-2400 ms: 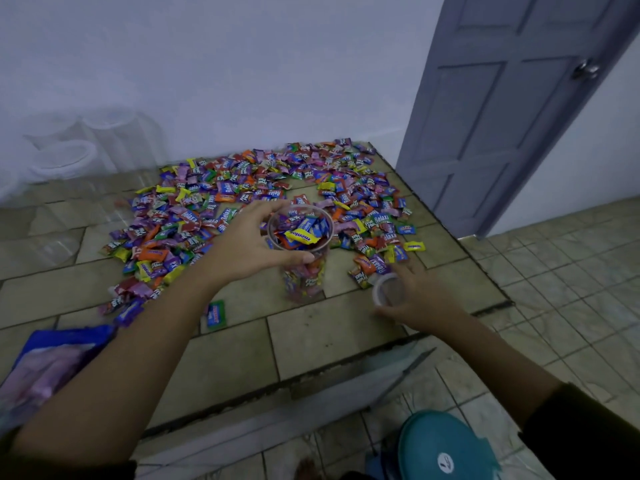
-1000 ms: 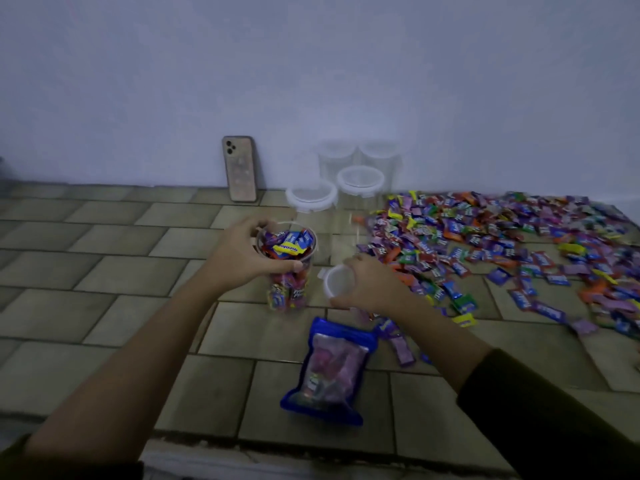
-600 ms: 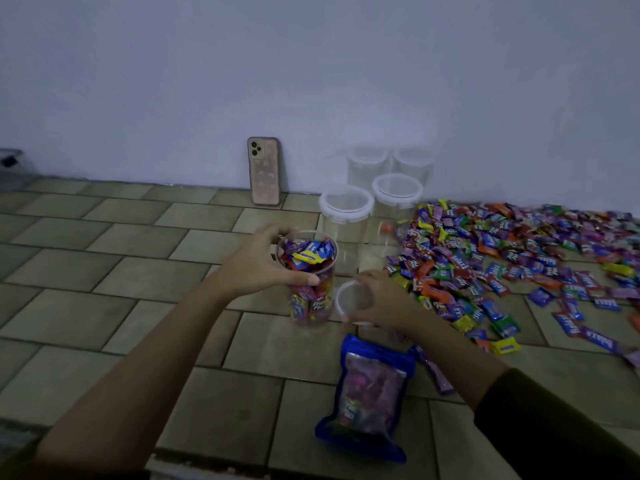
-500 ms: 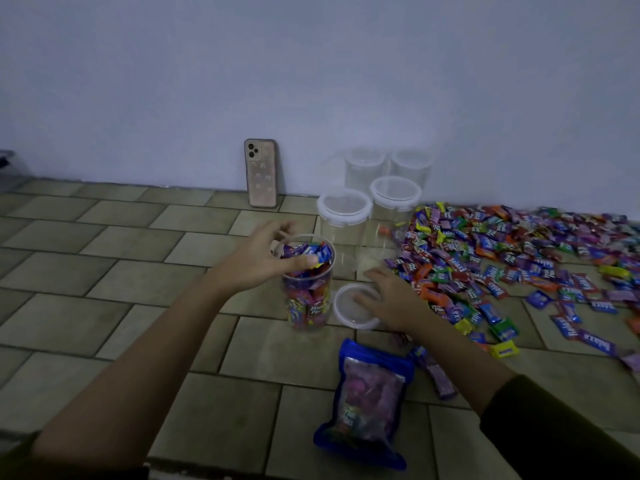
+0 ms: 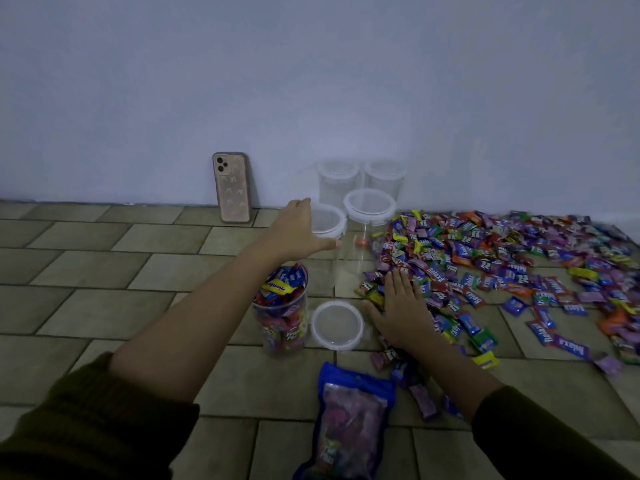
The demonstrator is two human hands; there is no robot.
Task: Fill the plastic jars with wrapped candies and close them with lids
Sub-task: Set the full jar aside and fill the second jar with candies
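A clear plastic jar [image 5: 282, 308] packed with wrapped candies stands open on the tiled floor. Its white-rimmed lid [image 5: 337, 325] lies flat on the floor just to its right. My left hand [image 5: 298, 230] reaches past it, fingers and thumb spread around the left side of an empty lidded jar [image 5: 329, 221]. My right hand [image 5: 398, 306] lies palm down, fingers apart, on the near edge of the candy pile [image 5: 502, 258], holding nothing that I can see.
Another empty lidded jar [image 5: 370, 206] stands beside the one I touch, and two more [image 5: 337, 178] are against the wall. A phone [image 5: 231, 187] leans on the wall at the left. A blue candy bag [image 5: 349, 427] lies near me.
My left hand let go of the filled jar and moved back to the empty lidded jar. My right hand released the lid onto the floor and slid right onto the candies.
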